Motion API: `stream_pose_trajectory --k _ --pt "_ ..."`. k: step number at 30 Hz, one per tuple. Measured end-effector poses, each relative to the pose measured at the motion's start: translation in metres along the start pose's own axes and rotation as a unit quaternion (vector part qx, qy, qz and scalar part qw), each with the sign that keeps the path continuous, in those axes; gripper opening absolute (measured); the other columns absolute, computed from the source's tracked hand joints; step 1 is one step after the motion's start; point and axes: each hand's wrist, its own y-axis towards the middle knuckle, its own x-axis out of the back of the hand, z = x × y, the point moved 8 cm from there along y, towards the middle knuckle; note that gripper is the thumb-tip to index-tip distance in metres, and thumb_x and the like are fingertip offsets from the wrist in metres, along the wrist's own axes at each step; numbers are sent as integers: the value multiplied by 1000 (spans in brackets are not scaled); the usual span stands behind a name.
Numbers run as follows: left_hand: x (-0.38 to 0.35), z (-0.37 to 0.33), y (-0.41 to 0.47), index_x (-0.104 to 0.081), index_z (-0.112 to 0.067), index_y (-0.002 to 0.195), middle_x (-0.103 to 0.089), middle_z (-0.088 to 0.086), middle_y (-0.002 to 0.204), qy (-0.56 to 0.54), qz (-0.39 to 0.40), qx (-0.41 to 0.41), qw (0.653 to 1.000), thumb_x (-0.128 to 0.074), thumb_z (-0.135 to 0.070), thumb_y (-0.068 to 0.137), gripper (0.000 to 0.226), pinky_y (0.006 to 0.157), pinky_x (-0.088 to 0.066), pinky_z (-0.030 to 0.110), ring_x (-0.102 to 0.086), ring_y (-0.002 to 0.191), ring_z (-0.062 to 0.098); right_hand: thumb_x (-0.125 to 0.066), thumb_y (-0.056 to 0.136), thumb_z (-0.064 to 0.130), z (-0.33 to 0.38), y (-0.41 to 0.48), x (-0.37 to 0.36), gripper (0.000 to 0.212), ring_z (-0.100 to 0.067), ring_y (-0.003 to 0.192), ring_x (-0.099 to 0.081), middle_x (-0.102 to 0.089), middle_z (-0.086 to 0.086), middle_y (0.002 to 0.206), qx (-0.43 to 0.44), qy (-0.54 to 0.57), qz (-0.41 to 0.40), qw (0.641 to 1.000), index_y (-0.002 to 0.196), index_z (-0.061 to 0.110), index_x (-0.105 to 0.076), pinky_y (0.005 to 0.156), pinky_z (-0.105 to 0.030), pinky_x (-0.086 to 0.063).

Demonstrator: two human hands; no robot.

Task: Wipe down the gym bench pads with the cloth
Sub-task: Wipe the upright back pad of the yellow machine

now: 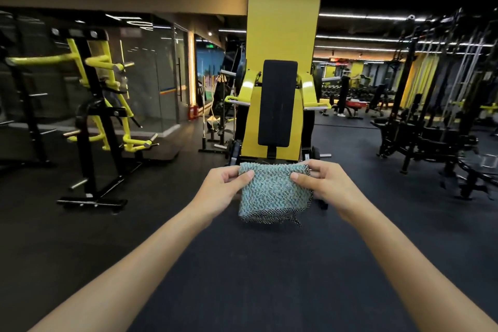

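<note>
Fingers (pixel 244 174) of left hand (pixel 219 187) and right hand (pixel 323 183) pinch the folded cloth (pixel 272 194) before the black back pad (pixel 277 102).

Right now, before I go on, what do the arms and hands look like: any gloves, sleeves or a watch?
The left hand and right hand wear no gloves and no rings that show. The left forearm and right forearm are uncovered: no sleeve, watch or band down to the picture's edge.
</note>
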Motion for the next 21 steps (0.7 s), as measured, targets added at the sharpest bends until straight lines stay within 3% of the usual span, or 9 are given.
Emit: stream_pose_trajectory --k 2,4,8,11,21 --pt "2 15 33 -68 4 108 -73 17 103 16 -8 0 1000 -59 -22 98 29 95 -55 45 -69 95 27 -64 92 6 -14 30 6 8 -17 79 -73 -76 -6 86 1 0 0 1000 99 8 -68 68 -27 -59" --pt "2 29 68 -69 2 107 -73 19 105 20 -11 0 1000 -60 -22 97 28 95 -54 46 -69 101 33 -64 93 7 -29 63 12 9 -16 79 -73 -76 -6 87 1 -2 1 1000 101 6 -68 64 -24 -56" --pt "6 48 147 -72 -13 102 -77 3 97 2 -7 -16 1000 -58 -17 98 14 83 -59 28 -72 90 15 -64 93 6 -51 143 25 13 -16 78 -73 -76 -5 85 6 -18 -2 1000 104 3 -68 65 -24 -57" --pt "14 55 213 -71 -15 100 -77 2 97 -2 -3 -26 1000 -59 -16 98 13 78 -58 21 -72 86 11 -64 93 5 -58 206 34 13 -10 70 -72 -75 -5 82 10 -18 -7 1000 105 3 -68 57 -19 -53" --pt "36 99 408 -72 -10 99 -77 0 92 -1 -4 -33 999 -59 -15 97 13 71 -55 17 -73 84 10 -66 92 9 -97 400 64 9 -10 73 -72 -75 -1 78 23 -58 12 998 100 6 -68 59 -19 -53"
